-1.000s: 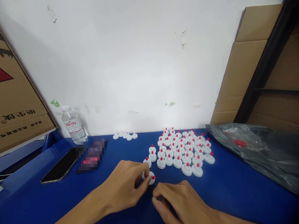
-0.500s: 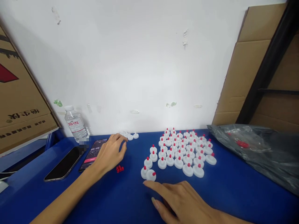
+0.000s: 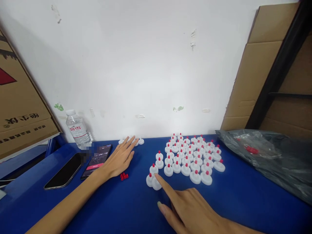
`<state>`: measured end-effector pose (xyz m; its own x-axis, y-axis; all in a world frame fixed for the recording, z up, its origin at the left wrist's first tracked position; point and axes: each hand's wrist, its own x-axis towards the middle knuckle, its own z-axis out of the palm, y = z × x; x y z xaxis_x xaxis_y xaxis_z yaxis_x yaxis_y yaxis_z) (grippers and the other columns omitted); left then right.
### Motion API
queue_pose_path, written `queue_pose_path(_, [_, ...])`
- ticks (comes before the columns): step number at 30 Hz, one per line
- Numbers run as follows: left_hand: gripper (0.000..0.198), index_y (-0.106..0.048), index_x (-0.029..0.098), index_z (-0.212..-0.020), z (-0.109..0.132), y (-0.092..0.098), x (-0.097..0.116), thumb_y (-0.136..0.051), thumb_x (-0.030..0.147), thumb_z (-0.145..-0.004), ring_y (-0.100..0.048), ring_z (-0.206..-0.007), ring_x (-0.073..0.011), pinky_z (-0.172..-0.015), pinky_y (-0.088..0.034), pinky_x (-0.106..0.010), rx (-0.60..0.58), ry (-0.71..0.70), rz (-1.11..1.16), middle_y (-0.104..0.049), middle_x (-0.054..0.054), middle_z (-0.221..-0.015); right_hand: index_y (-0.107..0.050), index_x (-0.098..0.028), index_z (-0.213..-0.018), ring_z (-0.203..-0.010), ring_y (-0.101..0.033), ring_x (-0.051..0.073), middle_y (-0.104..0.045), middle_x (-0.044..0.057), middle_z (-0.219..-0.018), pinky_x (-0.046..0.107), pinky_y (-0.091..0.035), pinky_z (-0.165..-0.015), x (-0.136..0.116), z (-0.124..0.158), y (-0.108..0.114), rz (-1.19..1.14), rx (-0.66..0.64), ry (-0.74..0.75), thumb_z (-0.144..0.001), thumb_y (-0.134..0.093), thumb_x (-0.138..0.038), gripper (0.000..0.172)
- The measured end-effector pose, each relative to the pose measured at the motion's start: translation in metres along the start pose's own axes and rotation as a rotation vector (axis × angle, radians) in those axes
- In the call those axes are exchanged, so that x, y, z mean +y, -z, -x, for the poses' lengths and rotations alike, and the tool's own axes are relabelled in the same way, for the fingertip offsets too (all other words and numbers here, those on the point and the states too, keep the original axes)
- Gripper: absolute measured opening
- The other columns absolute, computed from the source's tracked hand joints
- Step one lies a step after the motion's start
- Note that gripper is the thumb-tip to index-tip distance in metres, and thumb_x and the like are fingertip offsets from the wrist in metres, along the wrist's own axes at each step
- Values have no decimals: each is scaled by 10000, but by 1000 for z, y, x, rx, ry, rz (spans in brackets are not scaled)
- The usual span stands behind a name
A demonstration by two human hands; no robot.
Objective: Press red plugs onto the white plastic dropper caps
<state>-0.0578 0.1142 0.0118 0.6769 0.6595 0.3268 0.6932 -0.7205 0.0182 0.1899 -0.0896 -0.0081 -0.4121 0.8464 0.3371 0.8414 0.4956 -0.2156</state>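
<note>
My left hand [image 3: 123, 156] is open, its fingers spread over a few white caps [image 3: 140, 141] by the wall and partly hiding them. Small red tips [image 3: 124, 176] lie in a little pile just below that wrist. My right hand [image 3: 187, 206] is open at the front, index finger stretched out onto a white cap [image 3: 156, 185] whose red tip the finger hides. Beside it stands another white cap with a red tip [image 3: 149, 180]. Further right, many white caps with red tips [image 3: 186, 170] stand upright in rough rows.
Two phones lie at the left, a dark-screened phone [image 3: 63, 171] and a phone showing a timer [image 3: 98, 159]. Behind them stands a water bottle [image 3: 78, 130]. A grey plastic bag [image 3: 275, 159] with red pieces on it covers the right side. Cardboard [image 3: 258, 65] leans on the wall.
The fingers of my left hand have spread and reached forward over the white caps. My right index finger has moved up onto the front cap's red tip.
</note>
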Motion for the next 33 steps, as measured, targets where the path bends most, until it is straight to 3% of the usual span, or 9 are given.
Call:
queue_pose_path(4, [552,-208,318,-1633,0,-7,-3,-273,446,-1100,-154,-1563,-346,-1209,-296,-596,-58,0,-3,-202,-63,-1702,-214,-108,-1596,-563,-707,231,-748,2,-745,311,-396,-517,0,0,-1,-5,38,-22,-1022,-481,-315,665])
queue_pose_path(10, [555,-308,268,-1607,-2,-3,-4,-277,477,-1093,-286,-1533,-333,-1203,-334,-566,-55,28,10,-354,-85,-1651,-226,-175,-1596,-597,-717,228,-755,-7,-774,302,-428,-557,0,1,1,-42,2,-40,-1020,-498,-326,654])
queue_pose_path(16, [521,-363,248,-1573,-3,7,0,-262,439,-1098,-437,-1447,-293,-1175,-379,-527,-26,10,17,-467,-95,-1582,-379,-260,-1550,-838,-767,269,-779,23,-1070,337,-530,-691,-1,0,8,-91,-107,7,-1025,-524,-316,548])
queue_pose_path(23, [494,-397,263,-1542,-2,7,-1,-258,434,-1099,-489,-1392,-299,-1145,-394,-533,-6,0,29,-503,-86,-1552,-458,-139,-1524,-836,-773,296,-777,81,-1112,370,-565,-702,-4,0,10,-37,-128,-9,-1019,-538,-331,546])
queue_pose_path(33, [446,-444,227,-1470,-3,13,5,-249,390,-1103,-531,-1288,-291,-1092,-424,-499,13,-17,55,-560,-92,-1460,-421,-69,-1530,-758,-767,261,-787,57,-993,338,-497,-613,-3,-2,3,-27,-75,-17,-1023,-517,-288,561])
